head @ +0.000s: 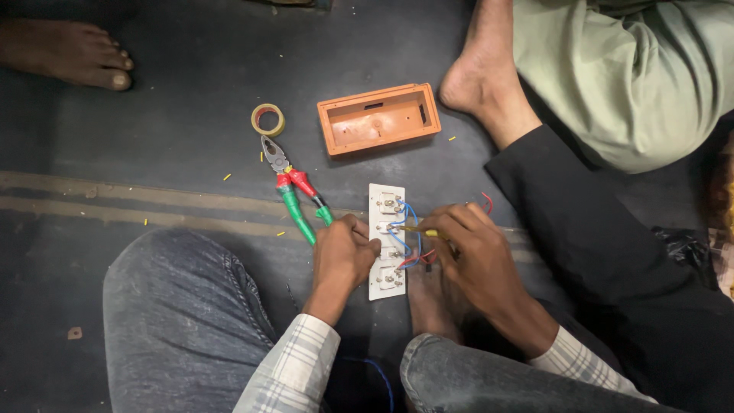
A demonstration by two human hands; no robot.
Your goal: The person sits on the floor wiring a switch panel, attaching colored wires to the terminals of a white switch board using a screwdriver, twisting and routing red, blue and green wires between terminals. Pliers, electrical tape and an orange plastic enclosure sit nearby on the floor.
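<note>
Head view, looking down on a dark floor (pixel 191 115) where a person sits cross-legged in grey jeans and a checked shirt. Item one: a white switch plate (pixel 386 241), long and narrow, lying back-side up at the centre of the frame, its terminals and short blue and red wires (pixel 409 229) exposed. Item two: the left hand (pixel 344 256), at 9 o'clock of the plate, fingers curled and pressed together against the plate's left edge, holding it steady. Item three: the right hand (pixel 470 256), at 3 o'clock of the plate, fingers drawn together and pinching a thin yellow-handled tool (pixel 420 230), whose tip points into the wiring near the plate's upper half; what kind of tool it is cannot be told. Item four: pliers (pixel 294 187) with red and green grips, lying on the floor at 10 o'clock of the plate, jaws pointing away from the sitter, the green grip ends just beside the left hand. Item five: a roll of yellowish tape (pixel 267 119), flat on the floor just past the plier jaws. Item six: an orange plastic box (pixel 378 118), open side up and hollow, at 12 o'clock of the plate and well apart from it. Item seven: another person's bare foot (pixel 478 76) at 1 o'clock, just beside the box, below a pale green trouser leg; a second bare foot (pixel 73 53) at the far 10 o'clock corner. Small yellow scraps dot the floor.
</note>
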